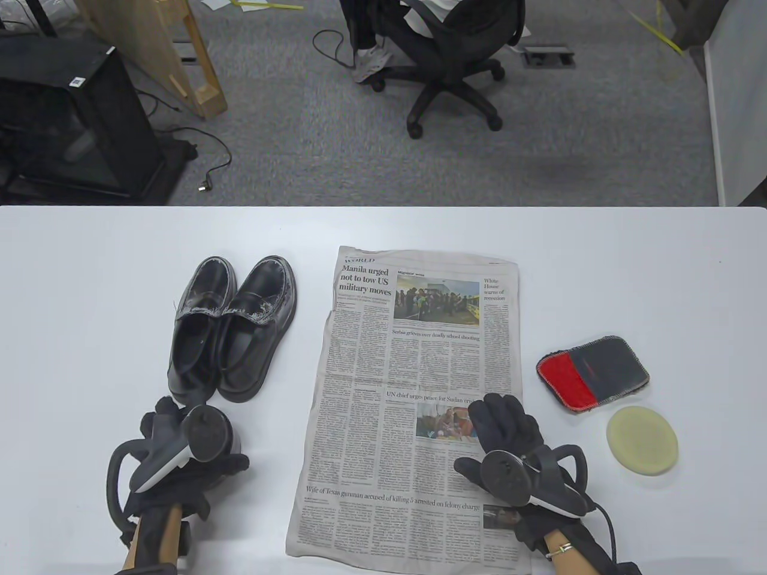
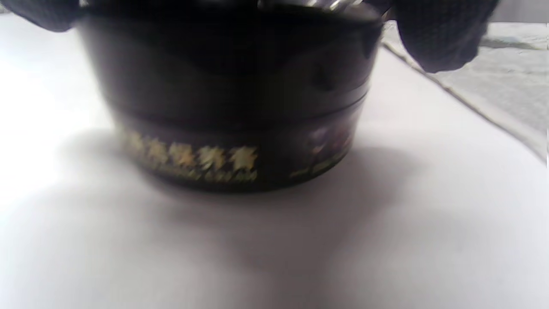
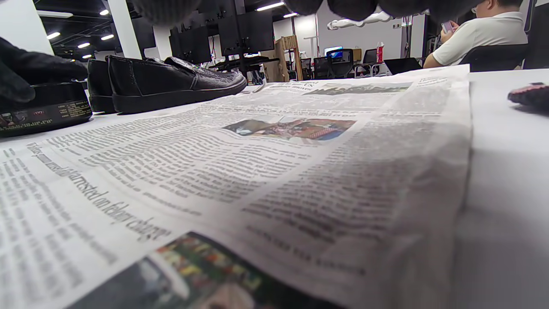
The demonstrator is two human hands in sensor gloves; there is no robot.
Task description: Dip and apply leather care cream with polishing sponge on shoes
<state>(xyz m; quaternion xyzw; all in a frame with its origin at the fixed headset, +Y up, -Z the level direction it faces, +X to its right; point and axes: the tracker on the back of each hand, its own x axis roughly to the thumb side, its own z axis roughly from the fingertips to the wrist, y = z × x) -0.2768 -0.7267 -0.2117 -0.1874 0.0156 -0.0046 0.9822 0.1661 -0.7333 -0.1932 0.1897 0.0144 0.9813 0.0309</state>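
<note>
The left hand (image 1: 180, 461) sits over a squat dark cream tin (image 2: 233, 103) on the white table (image 1: 90, 269), just in front of the heels of the shoes (image 1: 230, 326); from above the hand hides the tin, but the left wrist view shows gloved fingers (image 2: 437, 34) curling down at both sides of its rim, so it seems to grip the lid or upper wall, though blur keeps me from telling how firmly. The right hand (image 1: 509, 446) lies flat and spread on the newspaper (image 1: 413, 359), holding nothing. The round pale polishing sponge (image 1: 642, 441) rests on the table to the right of the paper, just below a red and grey cloth pad (image 1: 593, 372), apart from both hands. The tin looks rigid and smooth-walled, probably slick under knitted gloves, so a wrap around the wall while the other hand turns the lid seems safest. The sponge is likely light and soft; pinching it at the edge would keep its face free for dipping. The shoes look stiff-soled with cracked, flaking uppers, so they probably want a hand inside or at the heel, and gentle pressure
</note>
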